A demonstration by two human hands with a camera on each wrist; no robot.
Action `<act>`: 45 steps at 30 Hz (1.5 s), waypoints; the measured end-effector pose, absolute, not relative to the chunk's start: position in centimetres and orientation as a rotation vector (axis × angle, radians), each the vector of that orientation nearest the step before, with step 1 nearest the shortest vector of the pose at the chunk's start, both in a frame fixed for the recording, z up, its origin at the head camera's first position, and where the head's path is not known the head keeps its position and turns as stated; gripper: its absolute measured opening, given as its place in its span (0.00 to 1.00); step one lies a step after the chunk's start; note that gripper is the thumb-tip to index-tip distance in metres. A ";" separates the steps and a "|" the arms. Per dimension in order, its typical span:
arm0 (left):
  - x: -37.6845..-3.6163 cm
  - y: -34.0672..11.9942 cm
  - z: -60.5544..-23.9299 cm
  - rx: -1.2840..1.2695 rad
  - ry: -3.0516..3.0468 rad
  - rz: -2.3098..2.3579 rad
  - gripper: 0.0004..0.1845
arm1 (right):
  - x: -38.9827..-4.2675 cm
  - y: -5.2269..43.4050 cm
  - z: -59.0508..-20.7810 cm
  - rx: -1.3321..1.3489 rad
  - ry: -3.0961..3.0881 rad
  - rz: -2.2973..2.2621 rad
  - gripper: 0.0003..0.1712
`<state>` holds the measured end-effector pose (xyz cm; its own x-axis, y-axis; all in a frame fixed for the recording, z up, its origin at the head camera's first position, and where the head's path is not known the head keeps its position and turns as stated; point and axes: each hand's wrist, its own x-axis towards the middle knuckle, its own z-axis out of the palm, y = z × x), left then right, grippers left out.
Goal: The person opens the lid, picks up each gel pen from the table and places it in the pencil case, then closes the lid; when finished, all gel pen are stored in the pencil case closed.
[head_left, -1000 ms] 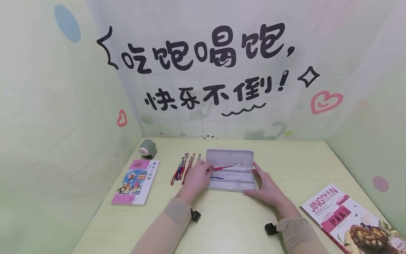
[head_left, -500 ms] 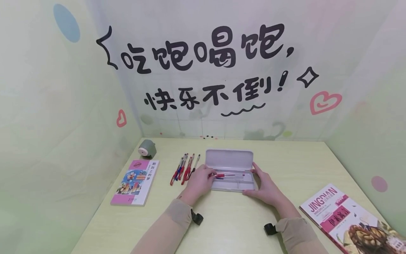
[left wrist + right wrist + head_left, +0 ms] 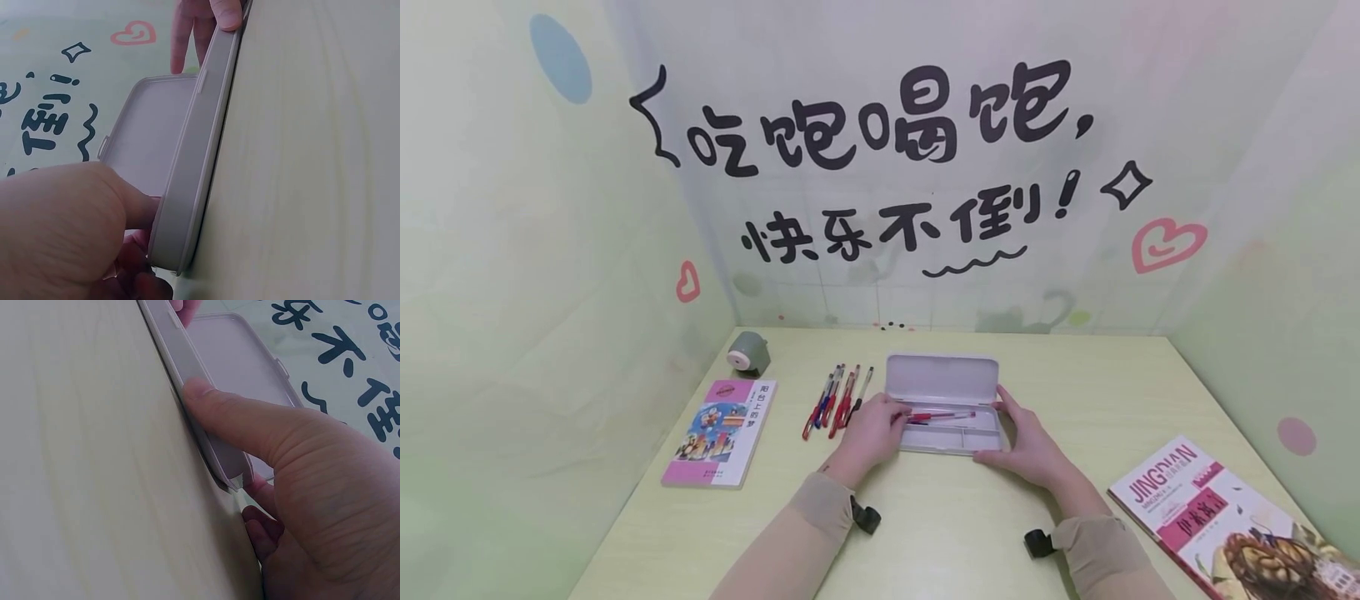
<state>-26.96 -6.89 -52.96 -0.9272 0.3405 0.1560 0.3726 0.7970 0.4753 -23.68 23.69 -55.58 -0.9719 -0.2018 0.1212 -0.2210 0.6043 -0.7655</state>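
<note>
An opened pale lilac pencil case [image 3: 943,377] lies on the table with its lid raised at the back. In its long rear compartment is a red pen [image 3: 925,416], whose left end my left hand [image 3: 872,429] pinches at the case's left end. My right hand [image 3: 1033,446] grips the right end of the case. In the right wrist view its thumb [image 3: 200,390] presses the front wall, and other fingers reach behind the end. The left wrist view hides the pen behind the case's front wall [image 3: 190,169].
Several red, blue and black pens [image 3: 841,400] lie left of the case. Farther left are a grey pencil sharpener [image 3: 749,353] and a pink-and-white book [image 3: 721,433]. A magazine [image 3: 1210,508] lies at the right front. Printed fabric walls enclose the table [image 3: 947,533].
The red pen has come down from above the case into its rear compartment, the left hand lowering with it. The right hand has kept its grip on the case.
</note>
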 end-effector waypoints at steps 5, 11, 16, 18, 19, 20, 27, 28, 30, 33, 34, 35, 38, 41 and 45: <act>-27.0 -7.0 -53.1 -0.561 -2.894 -0.832 0.13 | -23.7 23.6 -55.6 0.372 -2.794 1.335 0.78; -27.4 -7.5 -52.9 -0.493 -2.894 -0.836 0.13 | -23.5 23.5 -55.4 0.359 -2.801 1.333 0.78; -28.1 -8.7 -52.4 -0.357 -2.868 -0.751 0.13 | -23.5 23.5 -55.3 0.354 -2.800 1.330 0.78; -28.3 -9.4 -52.2 -0.290 -2.867 -0.691 0.14 | -23.5 23.5 -55.3 0.355 -2.801 1.327 0.78; -28.4 -9.9 -52.0 -0.251 -2.876 -0.677 0.15 | -23.5 23.5 -55.3 0.353 -2.801 1.327 0.78; -28.5 -10.3 -52.0 -0.210 -2.884 -0.656 0.16 | -23.5 23.5 -55.3 0.354 -2.801 1.325 0.78; -29.6 -14.4 -52.0 0.052 -2.992 -0.552 0.25 | -23.6 23.5 -55.4 0.352 -2.808 1.311 0.78; -29.7 -15.0 -51.9 0.081 -3.008 -0.553 0.26 | -23.6 23.4 -55.4 0.354 -2.808 1.308 0.78; -29.9 -15.9 -51.8 0.119 -3.030 -0.548 0.28 | -23.6 23.5 -55.4 0.358 -2.802 1.309 0.78; -30.2 -17.0 -51.8 0.154 -3.063 -0.531 0.28 | -23.5 23.5 -55.4 0.363 -2.795 1.314 0.78; -30.2 -17.3 -51.7 0.161 -3.075 -0.531 0.29 | -23.5 23.5 -55.4 0.363 -2.795 1.314 0.78; -30.3 -17.6 -51.6 0.162 -3.086 -0.538 0.29 | -23.6 23.5 -55.4 0.359 -2.796 1.316 0.78; -30.3 -18.2 -51.5 0.153 -3.128 -0.595 0.29 | -23.5 23.5 -55.4 0.352 -2.803 1.315 0.78; -30.1 -18.7 -51.1 0.145 -3.176 -0.666 0.31 | -23.5 23.5 -55.4 0.355 -2.803 1.315 0.78; -29.7 -19.2 -50.5 0.136 -3.233 -0.697 0.32 | -23.6 23.5 -55.4 0.361 -2.797 1.328 0.78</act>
